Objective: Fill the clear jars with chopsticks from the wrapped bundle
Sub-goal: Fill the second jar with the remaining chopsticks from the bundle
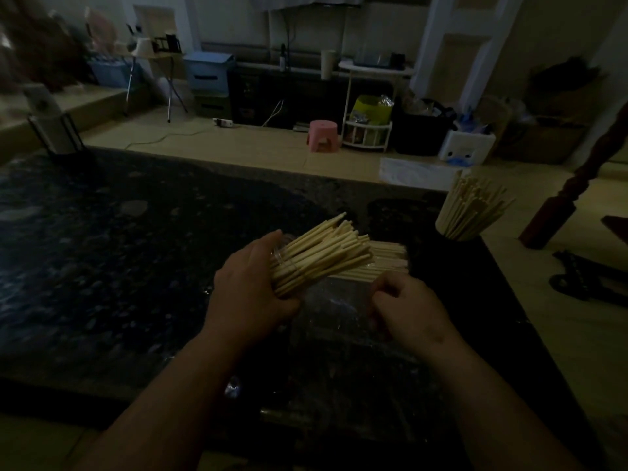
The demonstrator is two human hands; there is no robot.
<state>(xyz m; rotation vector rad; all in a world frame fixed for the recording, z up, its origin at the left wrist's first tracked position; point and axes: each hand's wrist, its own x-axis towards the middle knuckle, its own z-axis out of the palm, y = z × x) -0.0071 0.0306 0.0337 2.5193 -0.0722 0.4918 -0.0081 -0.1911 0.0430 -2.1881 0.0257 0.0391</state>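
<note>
Nearest, the left hand grips a tilted jar over the dark table, fingers curled round its body; the jar is packed with chopsticks, their ends fanning out to the right; the right hand sits just beside it, fingers curled at the bundle, which lies flat in loose clear wrap; whether it pinches sticks or wrap cannot be told in this light; further off, by the right edge, an upright jar stands full; judgement: one jar done, a second near full, sticks remaining in the bundle; no empty jar is visible
</note>
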